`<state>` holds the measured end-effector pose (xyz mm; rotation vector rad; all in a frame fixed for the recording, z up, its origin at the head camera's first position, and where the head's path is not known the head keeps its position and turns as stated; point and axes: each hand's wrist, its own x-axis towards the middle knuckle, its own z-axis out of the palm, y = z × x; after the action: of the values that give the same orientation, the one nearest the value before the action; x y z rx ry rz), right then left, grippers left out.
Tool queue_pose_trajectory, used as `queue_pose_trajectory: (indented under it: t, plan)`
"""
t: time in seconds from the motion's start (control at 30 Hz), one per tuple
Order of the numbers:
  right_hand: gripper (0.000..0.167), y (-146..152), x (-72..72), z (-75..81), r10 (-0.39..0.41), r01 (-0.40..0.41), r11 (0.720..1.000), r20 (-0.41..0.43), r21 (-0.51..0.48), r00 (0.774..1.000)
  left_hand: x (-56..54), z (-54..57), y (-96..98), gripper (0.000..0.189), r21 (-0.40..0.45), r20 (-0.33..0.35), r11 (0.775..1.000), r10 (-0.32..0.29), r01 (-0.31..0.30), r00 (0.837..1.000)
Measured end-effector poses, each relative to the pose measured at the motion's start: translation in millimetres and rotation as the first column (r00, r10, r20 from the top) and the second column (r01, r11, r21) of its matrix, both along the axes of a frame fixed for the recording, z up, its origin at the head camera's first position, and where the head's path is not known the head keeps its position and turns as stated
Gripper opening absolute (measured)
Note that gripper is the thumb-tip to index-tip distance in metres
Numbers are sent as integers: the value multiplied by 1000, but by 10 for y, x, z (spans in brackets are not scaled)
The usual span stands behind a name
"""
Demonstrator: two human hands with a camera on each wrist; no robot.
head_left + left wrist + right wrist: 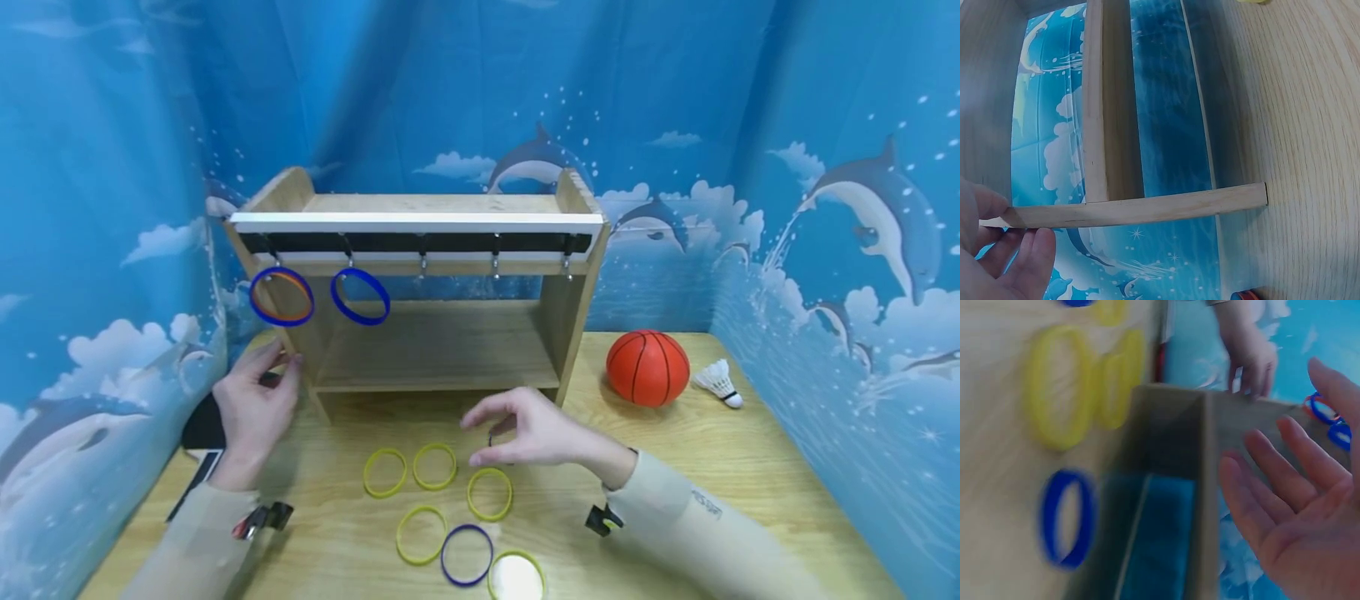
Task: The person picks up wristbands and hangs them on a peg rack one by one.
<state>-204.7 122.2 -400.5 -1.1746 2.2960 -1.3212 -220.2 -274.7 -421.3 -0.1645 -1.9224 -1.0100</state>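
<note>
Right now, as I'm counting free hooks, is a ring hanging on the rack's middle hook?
No, in the head view the middle hook hangs bare below the black strip.

A table (697, 433) carries a shelf (435, 342), yellow rings (491, 519) and blue rings (443, 557) (near its front), a ball (648, 368), a shuttlecock (717, 382) and, left, a paddle (204, 425).

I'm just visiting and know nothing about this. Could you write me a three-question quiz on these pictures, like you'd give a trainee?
1. How many hooks line the wooden rack?
2. True or false: the left hand holds a yellow ring.
3. In the head view, which lies just right of the red basketball? A) black paddle B) purple ring C) white shuttlecock

Key: 1. Five. 2. False; its fingers grip the rack's side. 3. C.
</note>
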Motion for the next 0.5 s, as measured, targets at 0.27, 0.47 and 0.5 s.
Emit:
queue_pose_trajectory:
  t: [0.27,0.47,0.5]
  plan:
    - [44,374,238,-294,112,-126,974,80,191,990,-7,-5,-6,35,3,3,1000,2,-2,1000]
    - [27,418,373,-494,138,-173,953,152,247,979,-7,-5,-12,34,7,24,1000,-1,1,1000]
    - [23,420,387,-521,140,-174,954,151,244,979,-5,-5,-13,34,9,28,1000,-2,2,1000]
